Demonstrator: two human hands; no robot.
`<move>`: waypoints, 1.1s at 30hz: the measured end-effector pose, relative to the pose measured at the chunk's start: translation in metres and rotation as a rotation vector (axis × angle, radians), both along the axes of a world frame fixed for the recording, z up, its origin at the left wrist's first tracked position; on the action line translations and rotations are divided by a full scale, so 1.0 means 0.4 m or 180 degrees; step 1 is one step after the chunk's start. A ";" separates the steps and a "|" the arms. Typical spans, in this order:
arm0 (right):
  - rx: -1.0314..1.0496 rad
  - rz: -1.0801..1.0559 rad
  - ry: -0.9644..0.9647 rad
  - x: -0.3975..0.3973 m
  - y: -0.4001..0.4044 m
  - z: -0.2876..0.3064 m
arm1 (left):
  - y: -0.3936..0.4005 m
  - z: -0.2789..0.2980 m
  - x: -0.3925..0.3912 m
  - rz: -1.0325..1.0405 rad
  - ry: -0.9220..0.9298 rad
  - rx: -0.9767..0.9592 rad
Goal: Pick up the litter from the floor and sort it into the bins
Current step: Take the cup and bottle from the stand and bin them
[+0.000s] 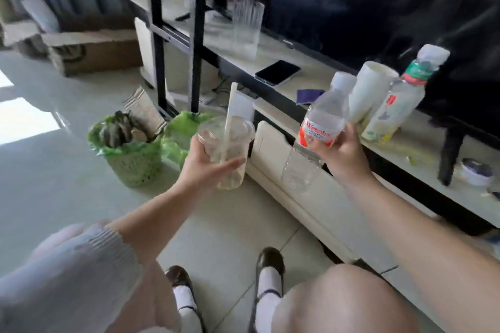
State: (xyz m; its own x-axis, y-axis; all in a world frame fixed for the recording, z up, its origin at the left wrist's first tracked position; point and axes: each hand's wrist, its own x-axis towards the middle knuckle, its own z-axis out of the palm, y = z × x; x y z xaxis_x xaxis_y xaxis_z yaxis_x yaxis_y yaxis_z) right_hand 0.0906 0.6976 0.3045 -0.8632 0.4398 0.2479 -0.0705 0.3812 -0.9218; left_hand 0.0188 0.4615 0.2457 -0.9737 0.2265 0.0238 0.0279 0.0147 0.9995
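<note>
Nearest the camera, two dark shoes (227,270) with white socks stand on the pale tiled floor (54,170). Above them the left hand (201,163) wraps its fingers round a clear plastic cup (226,149) with a pale straw (230,116) standing up through its lid, held off the floor. The right hand (342,155) grips a small clear water bottle (323,116) with a red and white label, tilted, just in front of the low cream counter (319,192). Beyond the cup sit a green woven bin (134,163) lined with a green bag and stuffed with cardboard and dark scraps, and beside it a second green-bagged bin (180,130), partly hidden. On the counter stand white paper cups (370,89), a pale drink bottle (400,97), a dark phone (278,72) and, farther back, a ribbed clear glass (247,27)
</note>
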 end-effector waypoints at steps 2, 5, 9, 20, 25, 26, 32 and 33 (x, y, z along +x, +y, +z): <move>-0.0035 0.0116 -0.0150 -0.074 -0.039 -0.036 | -0.046 -0.024 -0.058 0.0371 -0.0005 -0.0066; -0.0051 0.0129 -0.0277 -0.189 -0.080 -0.087 | -0.089 -0.055 -0.153 0.0646 0.0032 -0.0129; -0.0057 0.0220 -0.0387 -0.341 -0.114 -0.161 | -0.109 -0.099 -0.287 0.0782 0.0006 -0.0116; 0.0073 0.0631 -0.0701 -0.788 -0.155 -0.451 | -0.048 -0.323 -0.621 0.0954 -0.0284 -0.0405; 0.0357 0.0737 -0.0932 -0.900 -0.147 -0.560 | -0.032 -0.429 -0.709 0.0920 -0.0523 -0.0735; 0.0425 0.0788 -0.0961 -0.915 -0.144 -0.574 | -0.032 -0.443 -0.722 0.0920 -0.0567 -0.0779; 0.0648 0.1116 -0.1101 -0.953 -0.112 -0.616 | -0.036 -0.469 -0.774 0.0662 -0.0502 -0.1054; 0.0594 0.1188 -0.1083 -0.955 -0.109 -0.614 | -0.039 -0.468 -0.777 0.0611 -0.0424 -0.1144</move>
